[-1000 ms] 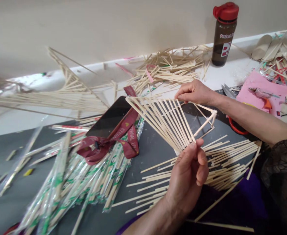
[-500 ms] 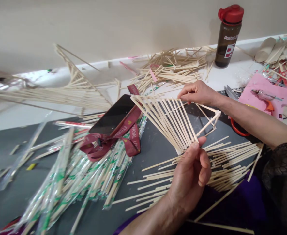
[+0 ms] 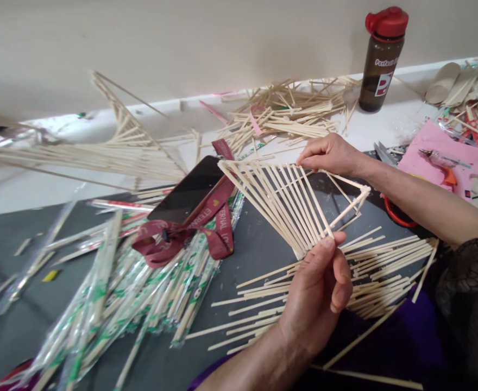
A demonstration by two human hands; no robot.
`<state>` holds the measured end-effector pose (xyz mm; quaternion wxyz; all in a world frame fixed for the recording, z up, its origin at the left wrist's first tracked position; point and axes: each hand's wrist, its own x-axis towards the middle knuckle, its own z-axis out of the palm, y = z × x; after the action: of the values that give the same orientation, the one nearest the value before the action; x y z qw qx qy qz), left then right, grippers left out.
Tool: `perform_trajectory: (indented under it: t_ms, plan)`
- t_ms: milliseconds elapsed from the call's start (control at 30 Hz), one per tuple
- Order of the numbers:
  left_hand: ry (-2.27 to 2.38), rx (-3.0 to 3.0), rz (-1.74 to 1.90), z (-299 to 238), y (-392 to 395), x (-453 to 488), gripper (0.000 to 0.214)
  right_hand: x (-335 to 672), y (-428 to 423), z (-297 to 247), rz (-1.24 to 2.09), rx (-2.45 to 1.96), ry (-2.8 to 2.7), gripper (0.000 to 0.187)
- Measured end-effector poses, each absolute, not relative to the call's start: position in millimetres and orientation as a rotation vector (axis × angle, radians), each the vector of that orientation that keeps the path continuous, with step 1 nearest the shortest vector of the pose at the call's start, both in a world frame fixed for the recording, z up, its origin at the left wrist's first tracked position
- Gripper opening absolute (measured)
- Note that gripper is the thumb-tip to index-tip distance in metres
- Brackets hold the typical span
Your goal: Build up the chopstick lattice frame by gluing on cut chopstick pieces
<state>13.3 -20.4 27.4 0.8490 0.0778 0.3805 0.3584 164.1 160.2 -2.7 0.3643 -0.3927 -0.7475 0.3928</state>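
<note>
A fan-shaped frame of glued wooden sticks [image 3: 283, 198] is held up over the dark table. My left hand [image 3: 318, 296] pinches its narrow lower end, where the sticks come together. My right hand [image 3: 328, 155] is closed on the top edge of the frame, fingertips pressing a stick there. A small open stick triangle [image 3: 351, 198] juts from the frame's right side. Loose bare sticks [image 3: 381, 271] lie spread on the table just below and to the right of my hands.
Wrapped chopsticks in green-printed sleeves [image 3: 141, 304] pile at the left. A phone [image 3: 188, 190] with a maroon lanyard [image 3: 206, 231] lies beside the frame. A red-capped bottle [image 3: 381, 57] stands by the wall, scissors [image 3: 381, 155] and a pink pad [image 3: 442, 155] at right.
The view has shifted slightly, so everything sits a little further right. Both hands keep the same hold on the stick frame.
</note>
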Motion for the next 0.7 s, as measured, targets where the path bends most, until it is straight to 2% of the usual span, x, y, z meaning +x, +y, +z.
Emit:
perform_trajectory:
  t_ms: [700]
  plan:
    - [0.808,0.151,0.733,30.6,-19.7,13.0,0.019,164.1,159.2,-3.8,1.049,-1.014,-1.903,0.018]
